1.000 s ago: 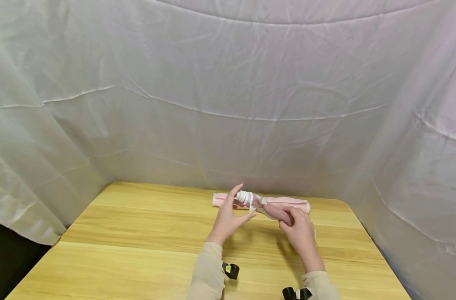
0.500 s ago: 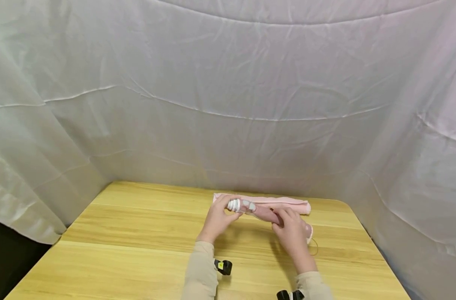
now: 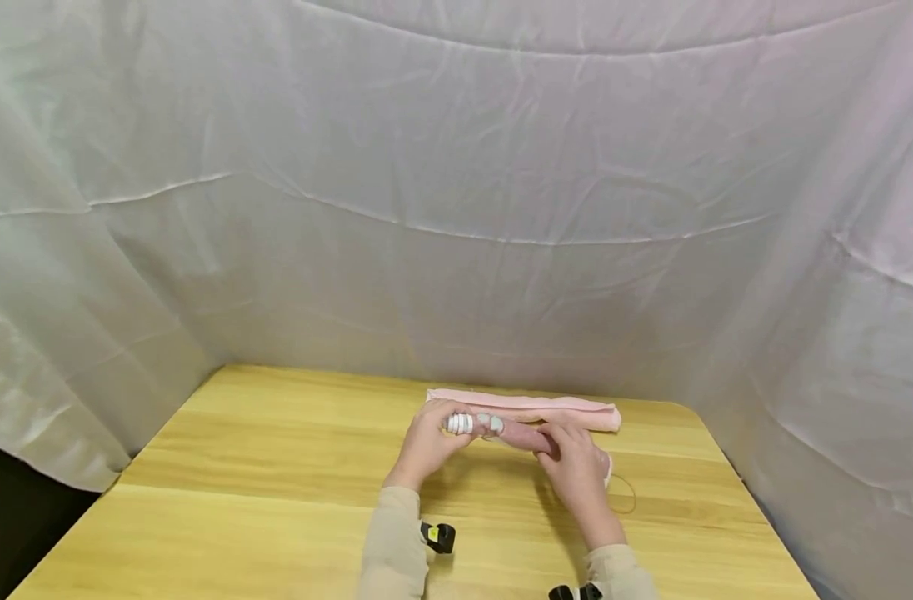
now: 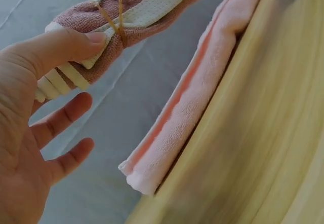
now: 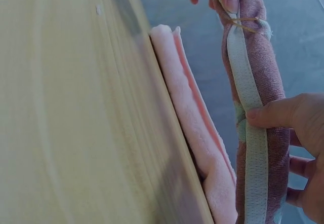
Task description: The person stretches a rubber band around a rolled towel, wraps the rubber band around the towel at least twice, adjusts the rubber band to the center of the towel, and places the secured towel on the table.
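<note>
Seen from the head camera, both forearms reach up from the bottom edge: the left leans towards 1 o'clock, the right towards 11. The left hand is at the 9 o'clock end of a rolled towel, and the right hand is further along it, on the 4 o'clock side. The roll lies below the middle of that view, towards 6 o'clock, sloping down from left to right.

The left hand pinches the roll near its white-striped end. Its thumb lies flat on the cloth, pointing towards 3 o'clock in the left wrist view; two fingers are spread apart below, and the rest are hidden. A rubber band circles the roll just beside the thumb tip. The right hand is clamped round the roll: its thumb presses a pale strip, pointing to 9 o'clock in the right wrist view, with the fingers behind.

A pink towel lies folded lengthwise on the table, at 12 to 1 o'clock from the roll.

The black wrist camera on the left sleeve carries a yellow label; any print is too small to read.
</note>
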A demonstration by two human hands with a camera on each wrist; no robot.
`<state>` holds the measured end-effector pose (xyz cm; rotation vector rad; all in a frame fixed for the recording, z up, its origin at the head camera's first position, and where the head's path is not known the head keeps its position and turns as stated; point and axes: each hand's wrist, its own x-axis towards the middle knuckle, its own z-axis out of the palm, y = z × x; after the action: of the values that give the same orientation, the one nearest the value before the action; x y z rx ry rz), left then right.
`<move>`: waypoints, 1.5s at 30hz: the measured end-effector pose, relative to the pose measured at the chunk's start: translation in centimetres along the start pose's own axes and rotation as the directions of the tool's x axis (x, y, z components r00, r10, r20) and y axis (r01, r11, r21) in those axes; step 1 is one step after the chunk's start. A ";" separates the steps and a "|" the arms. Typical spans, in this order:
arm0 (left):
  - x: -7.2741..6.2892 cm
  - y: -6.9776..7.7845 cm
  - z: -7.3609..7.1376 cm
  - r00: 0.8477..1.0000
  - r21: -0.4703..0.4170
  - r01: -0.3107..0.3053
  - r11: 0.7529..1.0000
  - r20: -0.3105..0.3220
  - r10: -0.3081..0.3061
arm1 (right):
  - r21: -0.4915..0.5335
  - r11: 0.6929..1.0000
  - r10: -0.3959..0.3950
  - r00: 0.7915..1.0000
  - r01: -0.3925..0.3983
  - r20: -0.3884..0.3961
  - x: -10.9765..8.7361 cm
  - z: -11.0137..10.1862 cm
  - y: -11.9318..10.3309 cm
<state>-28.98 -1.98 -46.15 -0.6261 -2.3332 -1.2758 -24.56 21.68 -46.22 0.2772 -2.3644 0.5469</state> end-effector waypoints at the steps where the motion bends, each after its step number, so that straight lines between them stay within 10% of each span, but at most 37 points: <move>1: -0.1 0.1 -0.1 1.000 0.043 -0.016 0.999 0.000 0.016 | 0.000 1.000 0.006 1.000 -0.006 0.006 -0.1 0.0 0.0; 9: -0.4 0.6 -0.7 0.990 0.356 -0.139 0.924 0.038 0.134 | 0.001 1.000 0.019 0.999 -0.019 0.045 0.0 0.0 -0.2; 16: -0.5 0.3 -1.1 0.967 0.411 -0.236 0.881 0.008 0.255 | -0.047 0.997 0.059 0.992 -0.053 0.116 0.0 0.2 -0.7; 23: -0.4 0.3 -1.7 0.961 0.373 -0.247 0.894 -0.022 0.275 | -0.026 0.996 0.084 0.989 -0.082 0.123 -0.1 0.6 -1.2; 29: -0.4 0.4 -1.9 0.972 0.326 -0.209 0.922 -0.030 0.231 | 0.198 0.978 -0.053 0.994 0.072 -0.098 0.3 1.2 -2.1; 32: -0.4 0.3 -1.9 0.980 0.319 -0.182 0.930 -0.017 0.198 | 0.476 0.879 0.012 0.998 0.019 -0.062 0.4 1.1 -3.2; 35: -0.3 0.3 -1.9 0.986 0.312 -0.156 0.937 -0.001 0.165 | 0.736 0.632 0.173 0.970 -0.242 0.170 0.5 0.8 -4.3; 38: -0.3 0.3 -1.9 0.991 0.305 -0.131 0.943 0.012 0.133 | 0.788 0.349 0.256 0.861 -0.507 0.440 0.5 0.7 -5.1; 40: -0.3 0.4 -2.0 0.993 0.299 -0.118 0.947 0.016 0.119 | 0.750 0.213 0.240 0.778 -0.626 0.581 0.4 0.8 -5.3; 45: -0.3 0.5 -2.1 0.996 0.291 -0.088 0.953 0.026 0.084 | 0.609 0.052 0.102 0.611 -0.791 0.785 0.1 1.2 -5.3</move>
<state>-28.16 -3.60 -44.99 -0.6298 -2.4126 -0.8669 -23.55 16.40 -45.37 0.1141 -2.1632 2.7195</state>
